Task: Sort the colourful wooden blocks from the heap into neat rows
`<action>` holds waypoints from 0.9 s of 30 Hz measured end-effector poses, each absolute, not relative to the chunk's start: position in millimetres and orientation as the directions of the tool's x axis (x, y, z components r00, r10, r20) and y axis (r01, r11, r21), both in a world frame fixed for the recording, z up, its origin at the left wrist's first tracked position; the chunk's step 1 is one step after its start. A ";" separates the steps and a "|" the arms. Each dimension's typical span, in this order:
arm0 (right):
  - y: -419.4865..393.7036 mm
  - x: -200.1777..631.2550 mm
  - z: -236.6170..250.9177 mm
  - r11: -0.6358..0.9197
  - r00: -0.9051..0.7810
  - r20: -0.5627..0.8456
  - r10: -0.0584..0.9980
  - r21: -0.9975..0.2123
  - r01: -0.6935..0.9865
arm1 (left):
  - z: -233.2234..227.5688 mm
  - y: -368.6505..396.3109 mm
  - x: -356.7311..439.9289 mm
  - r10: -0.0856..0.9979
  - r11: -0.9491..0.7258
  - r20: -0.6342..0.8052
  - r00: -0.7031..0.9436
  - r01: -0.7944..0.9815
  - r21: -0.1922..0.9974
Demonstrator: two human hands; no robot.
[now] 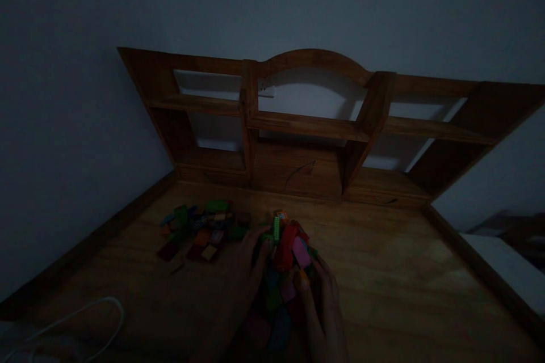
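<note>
The scene is very dark. Both hands are together low in the middle of the wooden desk (383, 272). My left hand (249, 264) and my right hand (321, 300) grip a clump of joined coloured blocks (287, 249), with red, green and pink pieces showing between the fingers. More coloured pieces hang below the clump, between my wrists. A loose pile of coloured blocks (200, 227) lies on the desk just left of my left hand.
A wooden shelf unit (306, 125) with open compartments stands along the back of the desk against a pale wall. A white cable (91, 315) loops at the near left corner. A raised wooden rim (468, 261) edges the desk's right side.
</note>
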State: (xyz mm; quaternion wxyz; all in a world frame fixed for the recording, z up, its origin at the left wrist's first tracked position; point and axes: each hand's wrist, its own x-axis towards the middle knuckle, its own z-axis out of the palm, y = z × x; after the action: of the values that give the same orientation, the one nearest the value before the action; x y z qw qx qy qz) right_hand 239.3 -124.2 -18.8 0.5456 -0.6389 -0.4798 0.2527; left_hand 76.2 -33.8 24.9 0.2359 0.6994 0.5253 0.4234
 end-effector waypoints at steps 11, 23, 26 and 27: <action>-124.8 239.5 -12.7 0.060 0.394 0.218 0.893 -0.925 0.376 | 8.5 -36.6 50.5 0.924 -0.360 0.365 0.114 0.581 0.730; -125.6 240.9 -16.5 0.085 0.375 0.221 0.900 -0.934 0.348 | 45.3 65.0 -73.9 0.886 -0.417 0.354 0.300 0.849 0.325; -124.3 241.4 -17.4 0.095 0.376 0.233 0.897 -0.931 0.351 | 43.5 91.3 -73.5 0.867 -0.498 0.205 0.455 0.817 0.291; -124.0 241.2 -17.0 0.090 0.383 0.231 0.894 -0.932 0.351 | 40.3 98.9 -71.7 0.863 -0.505 0.146 0.484 0.812 0.291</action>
State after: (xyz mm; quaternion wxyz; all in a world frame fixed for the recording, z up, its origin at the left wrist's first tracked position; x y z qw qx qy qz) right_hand 241.2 -124.0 -17.0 0.5466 -0.6268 -0.4965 0.2487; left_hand -71.7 98.9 40.3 0.0916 0.8566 0.4889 0.1373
